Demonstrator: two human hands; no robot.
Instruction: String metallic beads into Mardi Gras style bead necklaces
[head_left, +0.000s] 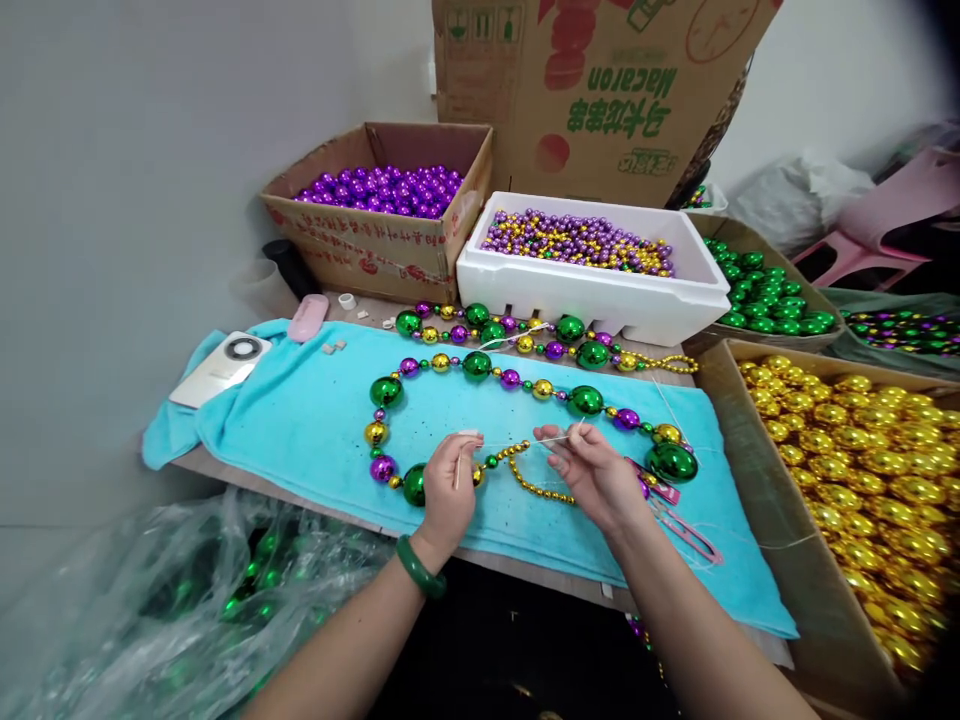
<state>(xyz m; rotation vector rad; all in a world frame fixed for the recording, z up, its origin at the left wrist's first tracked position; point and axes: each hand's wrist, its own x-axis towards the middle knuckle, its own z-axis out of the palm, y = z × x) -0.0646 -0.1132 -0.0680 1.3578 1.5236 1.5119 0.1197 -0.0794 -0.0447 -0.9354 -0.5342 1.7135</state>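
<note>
My left hand (450, 490), a green bangle on its wrist, is closed on a thin white string (502, 443) above the blue towel (300, 450). The string runs across to my right hand (596, 470), whose thumb and finger pinch it. Small gold beads (544, 493) hang in a loop between the hands. Around them a strand of large green, purple and gold beads (478, 365) curves over the towel. A pink cutter (694, 535) lies right of my right hand, partly beside loose thread. A finished-looking second strand (592, 354) rests behind.
Behind the towel stand a carton of purple beads (360, 245) and a white foam box (585, 290) of small beads. A carton of gold beads (795, 540) is at the right. A white device (221, 370) lies at the left, near plastic bags (187, 600).
</note>
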